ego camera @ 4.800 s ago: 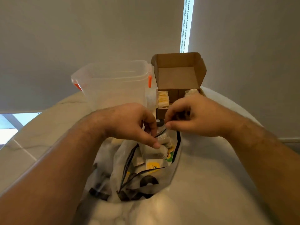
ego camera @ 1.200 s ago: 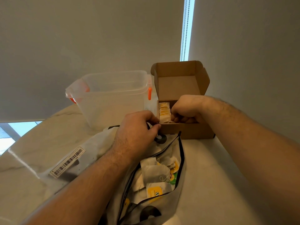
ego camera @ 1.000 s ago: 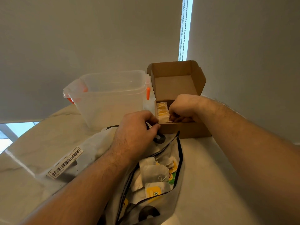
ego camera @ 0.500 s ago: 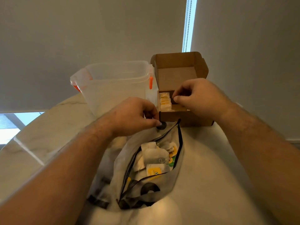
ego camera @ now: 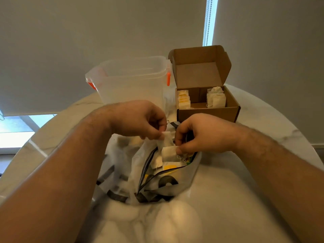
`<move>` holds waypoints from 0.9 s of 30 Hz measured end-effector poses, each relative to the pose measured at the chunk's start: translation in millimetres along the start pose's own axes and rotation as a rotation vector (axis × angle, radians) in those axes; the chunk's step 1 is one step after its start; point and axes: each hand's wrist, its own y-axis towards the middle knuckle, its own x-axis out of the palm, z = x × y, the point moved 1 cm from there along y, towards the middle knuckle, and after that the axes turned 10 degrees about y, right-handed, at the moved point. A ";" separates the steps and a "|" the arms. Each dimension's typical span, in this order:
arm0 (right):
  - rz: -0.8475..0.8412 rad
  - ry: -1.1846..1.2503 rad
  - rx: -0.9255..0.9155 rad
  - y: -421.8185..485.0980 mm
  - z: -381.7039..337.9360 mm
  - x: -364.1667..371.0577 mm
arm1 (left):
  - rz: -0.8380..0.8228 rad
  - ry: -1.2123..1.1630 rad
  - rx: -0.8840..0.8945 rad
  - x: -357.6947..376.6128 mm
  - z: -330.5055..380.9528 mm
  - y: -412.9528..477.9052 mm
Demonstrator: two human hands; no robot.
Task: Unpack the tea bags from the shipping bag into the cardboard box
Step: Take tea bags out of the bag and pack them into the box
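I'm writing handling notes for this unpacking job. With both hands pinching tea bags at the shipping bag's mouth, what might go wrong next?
1. The left hand pinches the upper tea bag and the right hand the lower tea bag, close together; pulling them apart could tear the thin paper.
2. A loose string beside them in the shipping bag may snag and drag extra bags out.
3. The upright stacks in the cardboard box could topple when more go in.

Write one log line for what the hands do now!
left hand: pinches upper tea bag | right hand: pinches lower tea bag | shipping bag: open, more inside | cardboard box: open, two stacks inside
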 end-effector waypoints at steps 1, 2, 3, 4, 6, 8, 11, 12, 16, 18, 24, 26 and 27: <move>0.009 0.026 -0.008 -0.1 2.0 -1.2 | 0.020 -0.057 0.007 -2.1 -2.5 -1.1; 0.021 0.067 -0.014 -0.2 4.2 -3.0 | 0.044 -0.123 0.016 -4.0 -5.1 -1.7; 0.038 0.124 -0.020 -0.5 6.0 -5.1 | 0.068 -0.192 0.023 -5.5 -7.9 -2.1; 0.063 0.192 -0.025 -0.6 7.9 -7.2 | 0.093 -0.258 0.027 -6.7 -10.5 -2.2; 0.117 0.329 -0.031 -1.0 10.6 -10.7 | 0.138 -0.364 0.021 -7.9 -15.5 -1.5; 0.151 0.442 -0.028 -0.7 12.5 -13.4 | 0.168 -0.439 0.000 -7.6 -19.3 0.1; 0.195 0.559 -0.038 -0.3 14.9 -15.2 | 0.196 -0.441 -0.040 -5.7 -22.1 3.3; 0.201 0.597 -0.044 -0.9 15.6 -15.7 | 0.199 -0.408 -0.052 -4.8 -22.1 4.3; 0.182 0.714 -0.002 -1.8 15.4 -16.9 | 0.183 -0.202 -0.098 -0.4 -17.0 7.7; 0.177 0.798 0.047 -1.0 15.4 -18.9 | 0.204 -0.079 -0.104 -0.3 -12.4 8.4; 0.212 0.839 -0.007 -2.5 15.8 -21.4 | 0.265 -0.031 0.064 -0.7 -3.6 6.9; 0.285 0.834 -0.016 -1.5 16.0 -21.6 | 0.265 -0.055 0.077 3.9 0.7 10.3; 0.324 0.825 -0.017 -1.0 16.1 -21.9 | 0.275 -0.087 0.079 6.8 2.7 13.0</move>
